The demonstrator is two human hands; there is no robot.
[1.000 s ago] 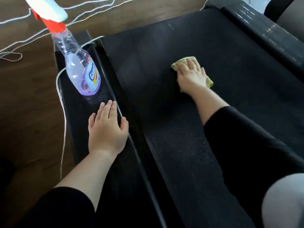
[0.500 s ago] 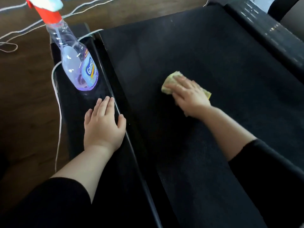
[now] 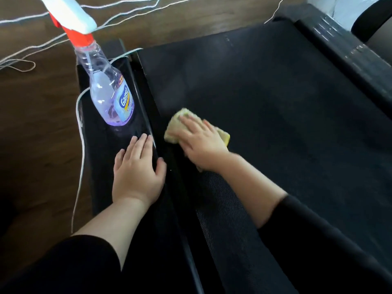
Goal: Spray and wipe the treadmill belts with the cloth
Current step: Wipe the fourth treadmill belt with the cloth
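The belt (image 3: 275, 102) is black and finely textured, and it runs away from the person. All positions below are given against it.

The cloth (image 3: 175, 126) is a yellow-green folded pad. It lies on the belt close to its left edge, about midway along the visible length. Its outline is blurred.

The right hand (image 3: 201, 143) lies palm down on the cloth with its fingers straight, pointing towards the belt's left edge. It presses the cloth flat to the belt and does not grip it. Cloth shows past the fingertips and behind the knuckles. The forearm crosses the belt from the near right, and a black sleeve (image 3: 318, 251) covers its upper part.

The left hand (image 3: 135, 172) is off the belt, flat on the black side rail (image 3: 99, 166) that borders the belt's left edge. Its fingers are straight and close together, the thumb is out towards the belt, and it holds nothing.

The bottle (image 3: 110, 98) is a clear sprayer with pale purple liquid, a blue label, a red collar and a white trigger head. It stands on its base on the same side rail, left of the belt. It is beyond the left hand's fingertips and apart from them.

A white cord (image 3: 79, 187) runs along that rail's outer side, away from the belt. More white cords lie on the brown wood floor (image 3: 38, 124) left of and beyond the belt.

A second rail (image 3: 350, 58), also black, borders the belt's right edge.
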